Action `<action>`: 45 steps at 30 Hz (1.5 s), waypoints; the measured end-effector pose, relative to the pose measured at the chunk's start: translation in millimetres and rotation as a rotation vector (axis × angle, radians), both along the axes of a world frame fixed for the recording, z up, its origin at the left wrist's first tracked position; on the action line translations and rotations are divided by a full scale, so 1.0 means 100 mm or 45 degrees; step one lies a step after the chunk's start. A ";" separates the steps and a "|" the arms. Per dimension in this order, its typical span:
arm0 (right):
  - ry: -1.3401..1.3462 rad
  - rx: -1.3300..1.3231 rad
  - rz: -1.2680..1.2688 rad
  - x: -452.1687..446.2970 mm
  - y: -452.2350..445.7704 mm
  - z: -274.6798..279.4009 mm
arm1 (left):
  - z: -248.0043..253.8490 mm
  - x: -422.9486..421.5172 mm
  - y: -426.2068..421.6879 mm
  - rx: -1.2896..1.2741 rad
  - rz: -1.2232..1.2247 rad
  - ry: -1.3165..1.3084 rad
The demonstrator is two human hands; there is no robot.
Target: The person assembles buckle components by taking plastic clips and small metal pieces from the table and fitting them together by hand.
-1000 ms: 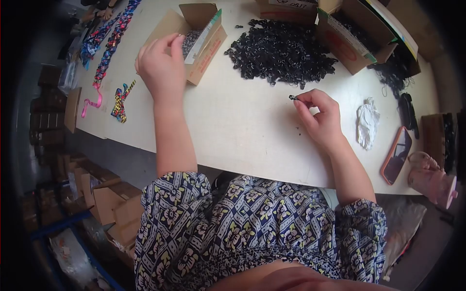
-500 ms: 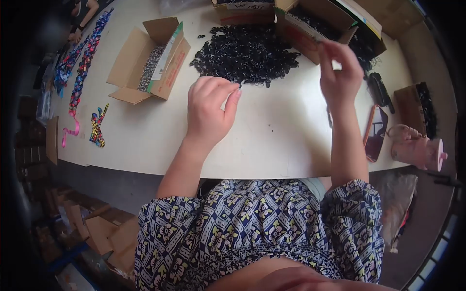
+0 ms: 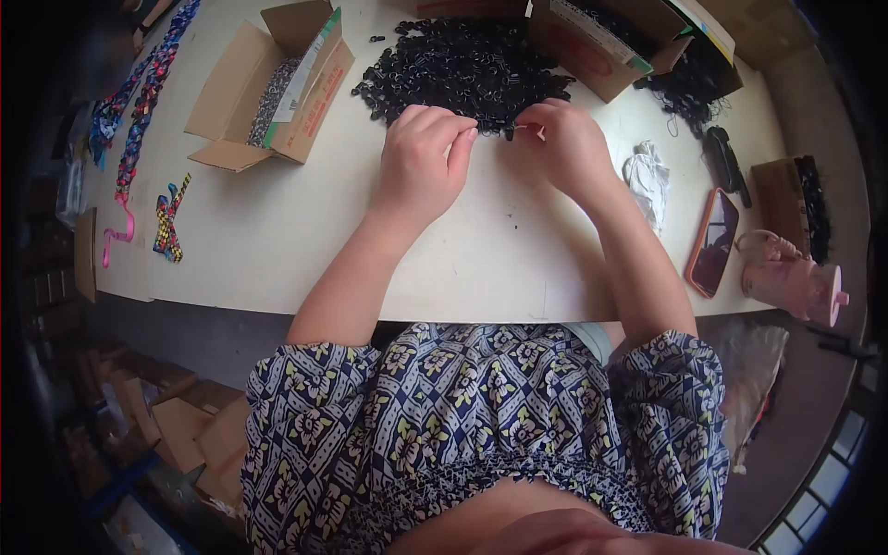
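Observation:
My left hand (image 3: 421, 162) is closed in a pinch at the near edge of a pile of small black pieces (image 3: 453, 69), which look like plastic clips with loops. What sits between its fingertips is too small to make out. Facing it from the right, my right hand (image 3: 566, 143) also pinches, with its fingertips beside a small dark piece and a thin pale bit. The fingertips of both hands are a short gap apart, just in front of the pile.
An open carton (image 3: 310, 111) holding small metallic parts stands left of the pile. Another carton (image 3: 592, 55) stands behind right, near dark thin loops (image 3: 684, 106). Rightward lie crumpled white tissue (image 3: 647, 180), a phone (image 3: 714, 242) and a pink cup (image 3: 791, 289). Patterned straps (image 3: 143, 120) lie left.
My right hand has come down and left from beside the right-hand carton to the front of the pile, uncovering the tissue. My left hand stays pinched near the pile. The view has shifted slightly.

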State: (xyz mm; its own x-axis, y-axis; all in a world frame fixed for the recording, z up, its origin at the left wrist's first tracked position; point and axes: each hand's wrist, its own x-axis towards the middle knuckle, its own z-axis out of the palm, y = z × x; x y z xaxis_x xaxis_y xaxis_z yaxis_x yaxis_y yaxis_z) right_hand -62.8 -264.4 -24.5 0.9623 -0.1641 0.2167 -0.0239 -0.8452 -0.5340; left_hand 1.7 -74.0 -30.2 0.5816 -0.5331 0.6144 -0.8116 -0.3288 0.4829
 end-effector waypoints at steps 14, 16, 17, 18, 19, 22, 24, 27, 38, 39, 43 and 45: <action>0.139 0.310 0.005 -0.13 0.15 0.10 | -0.11 -0.04 0.03 0.003 -0.135 0.110; 0.167 0.569 0.042 -0.20 0.18 0.11 | -0.10 -0.07 0.03 0.009 -0.167 0.119; 0.145 0.698 0.062 -0.23 0.19 0.09 | -0.09 -0.08 0.03 0.011 -0.191 0.120; 0.120 0.826 0.081 -0.26 0.20 0.07 | -0.09 -0.09 0.03 0.013 -0.216 0.120; 0.120 0.864 0.088 -0.29 0.21 0.07 | -0.09 -0.11 0.03 0.014 -0.229 0.117; -0.021 0.756 0.076 -0.29 0.19 0.19 | -0.08 -0.11 0.03 0.022 -0.257 0.100; -0.277 0.388 0.029 -0.26 0.08 0.38 | -0.10 -0.09 0.06 0.034 -0.246 0.094; -0.885 0.016 -0.150 0.03 -0.53 0.50 | -0.11 -0.08 0.08 0.042 -0.198 0.104; -0.240 -0.166 0.127 0.11 0.00 0.35 | -0.08 -0.08 0.07 0.033 -0.140 0.101; -0.029 -0.166 0.169 0.11 0.06 0.23 | -0.07 -0.08 0.06 0.038 -0.143 0.095; 0.009 -0.360 0.174 0.11 0.17 -0.03 | -0.07 -0.10 0.06 0.035 -0.133 0.104; -0.057 -0.273 0.156 0.11 0.16 -0.04 | -0.07 -0.09 0.05 0.033 -0.135 0.105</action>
State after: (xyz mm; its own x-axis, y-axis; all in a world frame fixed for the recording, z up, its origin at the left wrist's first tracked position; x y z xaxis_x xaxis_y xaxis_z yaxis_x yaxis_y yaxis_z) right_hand -51.5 -248.0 -28.4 0.9608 0.0072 0.2772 0.1052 -0.9344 -0.3403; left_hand -7.0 -69.2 -37.1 0.5689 -0.6095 0.5522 -0.8006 -0.2567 0.5415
